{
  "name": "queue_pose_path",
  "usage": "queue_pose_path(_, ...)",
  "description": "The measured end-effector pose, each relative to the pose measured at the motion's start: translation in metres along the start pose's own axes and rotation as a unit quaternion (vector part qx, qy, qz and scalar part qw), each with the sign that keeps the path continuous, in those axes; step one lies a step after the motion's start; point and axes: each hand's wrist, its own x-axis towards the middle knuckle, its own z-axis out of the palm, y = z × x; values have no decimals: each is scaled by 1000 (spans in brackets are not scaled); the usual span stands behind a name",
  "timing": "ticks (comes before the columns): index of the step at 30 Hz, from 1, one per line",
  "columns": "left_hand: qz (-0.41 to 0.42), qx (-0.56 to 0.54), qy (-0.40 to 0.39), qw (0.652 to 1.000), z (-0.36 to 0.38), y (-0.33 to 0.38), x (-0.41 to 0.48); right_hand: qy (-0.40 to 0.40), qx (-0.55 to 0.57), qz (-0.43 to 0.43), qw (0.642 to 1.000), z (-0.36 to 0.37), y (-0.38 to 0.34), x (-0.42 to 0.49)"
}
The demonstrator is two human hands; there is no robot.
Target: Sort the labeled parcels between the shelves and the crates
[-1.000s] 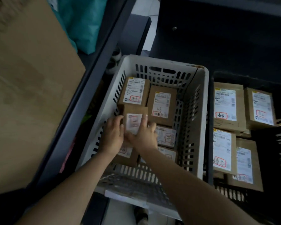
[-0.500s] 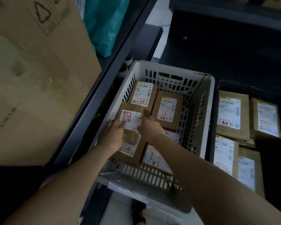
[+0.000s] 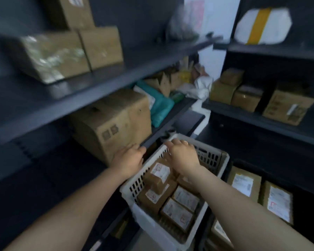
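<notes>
A white slotted crate stands low in the middle, filled with several brown labeled parcels. A small parcel lies tilted on top of the others. My left hand hovers over the crate's left rim, next to a big cardboard box on the left shelf, and holds nothing. My right hand is above the far part of the crate, knuckles up, with nothing visible in it. A black crate on the right holds more labeled parcels. The picture is blurred.
Dark shelves run along the left with cardboard boxes and a teal bag. The right shelf unit carries brown boxes and, higher up, a white parcel with yellow tape.
Both hands have let go of the small parcel, which now lies in the white crate, and have risen. The view has swung up from the crates to the shelves.
</notes>
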Motion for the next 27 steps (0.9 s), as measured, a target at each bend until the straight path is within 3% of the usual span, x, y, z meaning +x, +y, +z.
queue_pose_path(9,-58,116,181,975,-196,-39,-46,229,72,-166,956,-169,-89,43)
queue_pose_path(14,-137,108,255,951,-256,-87,-54,200,67,-218,953,-210,-145,85)
queue_pose_path(19,-243,54,211,945,-276,-151,-44,163,77,-204,962,-221,-182,136)
queue_pose_path(22,-249,61,195,947,-282,-173,-24,172,91,-194,962,-226,-193,166)
queue_pose_path(27,-228,21,233,945,-301,-187,20,261,140,-157,942,-248,-193,209)
